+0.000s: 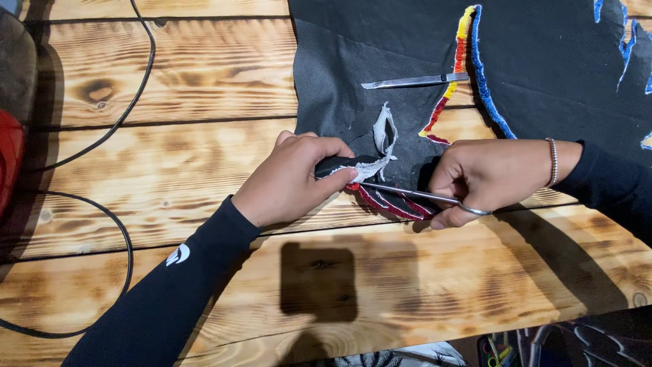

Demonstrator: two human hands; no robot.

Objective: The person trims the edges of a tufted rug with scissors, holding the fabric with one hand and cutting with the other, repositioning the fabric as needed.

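My left hand pinches the lower edge of a black fabric sheet, where a frayed white strip curls off it. My right hand grips small metal scissors, their blades pointing left under the fabric edge toward my left fingers. A red embroidered border runs along that edge between both hands. Further up the fabric carries a curved band of yellow, red and blue stitching. I wear black sleeves and a beaded bracelet on the right wrist.
A flat metal blade tool lies on the fabric above my hands. The work rests on a scorched wooden plank table. Black cables loop across the left side. A red and grey object sits at the left edge.
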